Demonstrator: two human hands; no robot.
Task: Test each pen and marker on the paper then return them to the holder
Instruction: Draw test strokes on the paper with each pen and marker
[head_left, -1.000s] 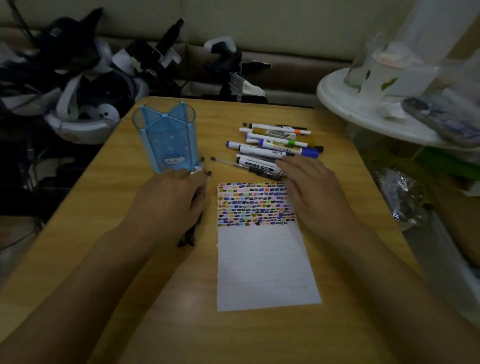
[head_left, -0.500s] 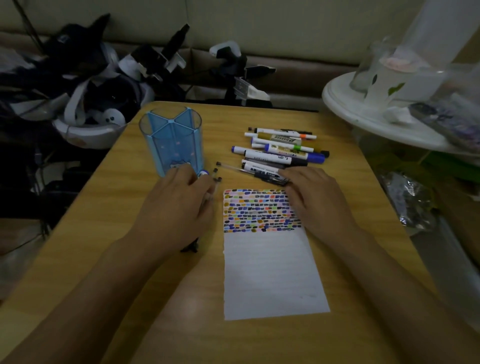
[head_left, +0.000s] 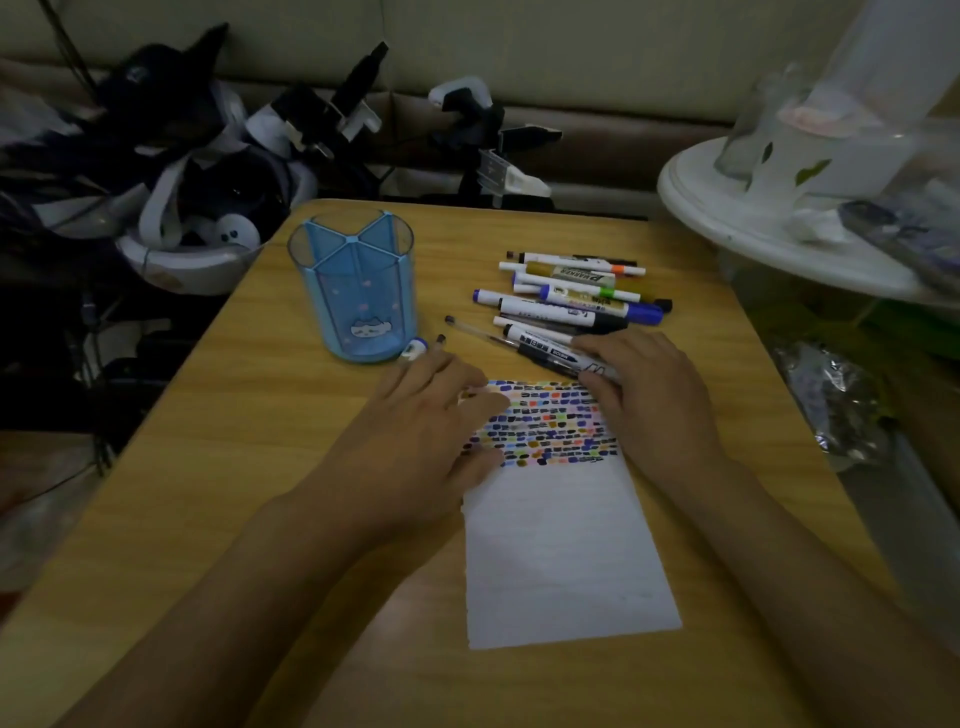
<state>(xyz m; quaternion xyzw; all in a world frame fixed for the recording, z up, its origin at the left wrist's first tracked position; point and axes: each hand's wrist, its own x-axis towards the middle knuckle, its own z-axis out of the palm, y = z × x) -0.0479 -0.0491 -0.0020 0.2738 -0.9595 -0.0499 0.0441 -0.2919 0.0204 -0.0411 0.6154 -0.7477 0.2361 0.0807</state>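
The blue translucent holder (head_left: 353, 291) stands empty at the table's back left. A white paper (head_left: 566, 545) with rows of colored marks at its top lies in the middle. Several pens and markers (head_left: 571, 296) lie in a pile behind the paper. My left hand (head_left: 431, 441) rests flat on the paper's left edge and over a few pens; their tips (head_left: 426, 345) stick out past my fingers near the holder's base. My right hand (head_left: 649, 400) pinches a white marker with black print (head_left: 561, 356) at the paper's top right corner.
The wooden table (head_left: 260, 467) drops off at the left and right edges. A white round tray (head_left: 769, 244) with a glass jar and clutter overhangs at the right. Bags and dark gear pile up behind and left. A crumpled plastic wrapper (head_left: 831, 400) lies at the right.
My left hand slid right from beside the holder onto the paper's left edge. My right hand's fingers closed round the nearest white marker.
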